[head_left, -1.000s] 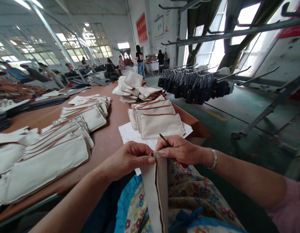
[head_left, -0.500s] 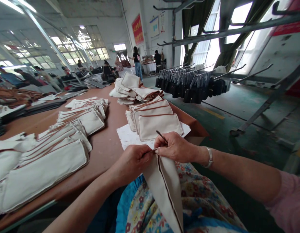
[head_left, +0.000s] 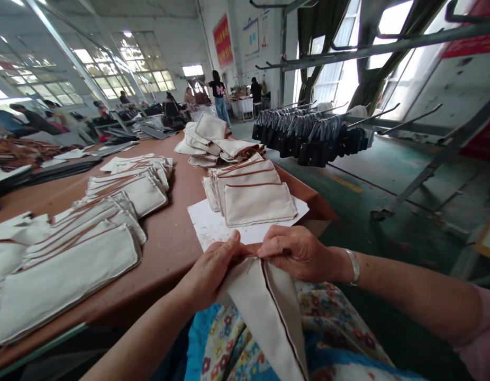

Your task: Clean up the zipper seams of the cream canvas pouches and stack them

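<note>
A cream fabric pouch (head_left: pixel 255 312) with a dark brown edge hangs over my lap, its top corner up between my hands. My left hand (head_left: pixel 215 267) is closed on the brown upper edge, thumb lying along the top. Beside it my right hand (head_left: pixel 295 254) pinches the same edge near the corner. A dark tip pokes out of the right fist, probably the thin tool seen there before; most of it is hidden. Just beyond my hands, a stack of similar cream pouches (head_left: pixel 261 203) rests on white paper (head_left: pixel 201 222).
More cream pouches (head_left: pixel 70 275) lie in overlapping rows on the brown-covered table (head_left: pixel 165 227). A looser pile (head_left: pixel 207 129) sits farther back. To the right stands a metal rack (head_left: pixel 423 180) hung with small black bags (head_left: pixel 308 143). Several people are in the background.
My hands have turned and spread slightly apart along the brown edge. The thin dark tool that stuck up from my right hand is now mostly hidden in it.
</note>
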A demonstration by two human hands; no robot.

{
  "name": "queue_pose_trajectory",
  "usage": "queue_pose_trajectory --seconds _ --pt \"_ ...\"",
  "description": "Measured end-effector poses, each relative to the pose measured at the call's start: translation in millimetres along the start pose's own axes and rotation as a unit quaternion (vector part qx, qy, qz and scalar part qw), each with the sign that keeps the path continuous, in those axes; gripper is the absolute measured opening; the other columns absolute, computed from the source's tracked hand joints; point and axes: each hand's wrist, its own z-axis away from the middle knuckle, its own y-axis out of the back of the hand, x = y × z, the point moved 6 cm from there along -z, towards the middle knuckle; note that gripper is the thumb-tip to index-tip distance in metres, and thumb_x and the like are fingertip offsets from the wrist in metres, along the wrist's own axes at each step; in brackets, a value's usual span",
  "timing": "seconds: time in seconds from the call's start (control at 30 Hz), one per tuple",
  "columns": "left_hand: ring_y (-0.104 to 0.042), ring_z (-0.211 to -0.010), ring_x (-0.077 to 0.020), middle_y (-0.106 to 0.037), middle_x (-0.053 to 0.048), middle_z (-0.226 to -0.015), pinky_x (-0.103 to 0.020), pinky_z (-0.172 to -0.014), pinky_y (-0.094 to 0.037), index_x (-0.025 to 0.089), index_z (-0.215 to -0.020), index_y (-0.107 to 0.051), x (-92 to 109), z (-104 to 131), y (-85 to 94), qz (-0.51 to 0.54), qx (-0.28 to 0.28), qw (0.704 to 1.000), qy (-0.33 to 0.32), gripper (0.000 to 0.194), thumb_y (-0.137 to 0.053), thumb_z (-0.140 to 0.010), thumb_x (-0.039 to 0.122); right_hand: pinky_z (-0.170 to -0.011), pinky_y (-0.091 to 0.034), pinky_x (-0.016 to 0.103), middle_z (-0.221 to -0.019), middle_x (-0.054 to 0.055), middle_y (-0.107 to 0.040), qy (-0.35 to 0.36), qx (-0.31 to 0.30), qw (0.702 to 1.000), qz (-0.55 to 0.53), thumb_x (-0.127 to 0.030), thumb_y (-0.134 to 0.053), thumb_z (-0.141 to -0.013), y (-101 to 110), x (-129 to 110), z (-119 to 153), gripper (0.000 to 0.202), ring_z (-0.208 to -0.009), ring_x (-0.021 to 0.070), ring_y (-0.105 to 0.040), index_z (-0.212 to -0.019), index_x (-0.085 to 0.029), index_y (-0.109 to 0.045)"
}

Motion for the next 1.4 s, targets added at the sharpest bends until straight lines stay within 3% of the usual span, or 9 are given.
queue_pose_trajectory --seconds 0.13,0.27,0.37,0.5,0.67,0.83,0.97,1.2,1.4 --pt "-0.062 -0.069 -0.0182 -0.071 -0.01 -0.08 -0.023 -0.056 -0.047 0.01 -0.102 -0.073 0 0 -14.6 -0.013 -0.058 0.998 0.029 0.043 -0.063 -0.088 0.048 -0.066 -0.047 0.024 -0.085 0.007 -0.062 0.045 -0.02 0.997 0.055 -0.007 -0.056 -0.087 -3 1 7 0.017 -0.075 0.0137 -0.058 -0.097 -0.015 -0.066" --pt "-0.056 -0.064 -0.0133 -0.068 -0.005 -0.077 -0.02 -0.055 -0.043 0.013 -0.096 -0.075 8 1 -11.7 -0.091 -0.051 0.994 -0.026 0.032 -0.067 -0.087 0.043 -0.067 -0.046 0.025 -0.084 0.007 -0.062 0.049 -0.03 0.998 0.034 -0.009 -0.058 -0.086 -1 0 12 0.016 -0.075 0.0141 -0.057 -0.099 -0.014 -0.065" --pt "-0.048 -0.062 -0.0107 -0.061 -0.001 -0.069 -0.018 -0.053 -0.038 0.013 -0.085 -0.072 19 4 -10.0 -0.175 -0.038 0.979 -0.093 0.027 -0.066 -0.088 0.039 -0.065 -0.046 0.023 -0.085 0.005 -0.061 -0.084 -0.029 0.992 -0.093 -0.026 -0.062 -0.09 5 10 10 0.021 -0.072 0.012 -0.056 -0.108 -0.013 -0.061" --pt "-0.041 -0.062 -0.0097 -0.05 0.002 -0.066 -0.018 -0.055 -0.036 0.012 -0.073 -0.065 36 8 -15.6 -0.275 -0.018 0.947 -0.167 0.032 -0.059 -0.092 0.038 -0.049 -0.034 0.018 -0.069 -0.002 -0.05 -0.288 -0.109 0.925 -0.222 -0.046 -0.044 -0.1 2 25 6 0.041 -0.055 0.0063 -0.041 -0.094 -0.01 -0.062" --pt "-0.042 -0.063 -0.0103 -0.049 0.001 -0.066 -0.019 -0.055 -0.035 0.012 -0.075 -0.066 47 14 -20.3 -0.319 -0.008 0.929 -0.185 0.031 -0.057 -0.094 0.036 -0.042 -0.025 0.016 -0.062 -0.005 -0.044 -0.337 -0.203 0.881 -0.261 -0.047 -0.061 -0.09 -2 25 -2 0.037 -0.049 0.0042 -0.034 -0.083 -0.01 -0.063" --pt "-0.044 -0.061 -0.0102 -0.052 0.0 -0.068 -0.02 -0.054 -0.036 0.014 -0.074 -0.064 36 16 -18.3 -0.189 -0.024 0.967 -0.171 0.028 -0.063 -0.089 0.037 -0.036 -0.028 0.016 -0.06 -0.007 -0.048 -0.363 -0.155 0.85 -0.348 -0.043 -0.071 -0.082 -19 21 6 0.031 -0.04 0.0034 -0.038 -0.082 -0.013 -0.062" --pt "-0.042 -0.056 -0.0092 -0.05 0.001 -0.066 -0.02 -0.051 -0.035 0.015 -0.071 -0.058 15 8 -12.8 -0.067 -0.026 0.987 -0.142 0.032 -0.068 -0.086 0.041 -0.035 -0.027 0.015 -0.054 -0.007 -0.046 -0.352 -0.06 0.867 -0.348 -0.048 -0.075 -0.076 -24 23 10 0.041 -0.039 0.0022 -0.037 -0.068 -0.013 -0.056" --pt "-0.043 -0.063 -0.0092 -0.05 0.001 -0.071 -0.018 -0.055 -0.035 0.015 -0.076 -0.059 18 11 -6.6 -0.117 -0.036 0.981 -0.151 0.025 -0.064 -0.09 0.035 -0.031 -0.029 0.017 -0.06 -0.001 -0.057 -0.379 -0.162 0.834 -0.366 -0.067 -0.037 -0.093 -7 25 -1 0.065 -0.035 0.0053 -0.042 -0.091 -0.009 -0.067" --pt "-0.043 -0.064 -0.0102 -0.05 0.001 -0.068 -0.018 -0.057 -0.036 0.014 -0.072 -0.06 26 13 -12.0 -0.181 0.009 0.96 -0.211 0.029 -0.064 -0.09 0.037 -0.042 -0.025 0.016 -0.057 -0.007 -0.042 -0.317 -0.159 0.888 -0.292 -0.049 -0.07 -0.082 -17 18 -10 0.04 -0.048 0.0036 -0.033 -0.074 -0.012 -0.058"
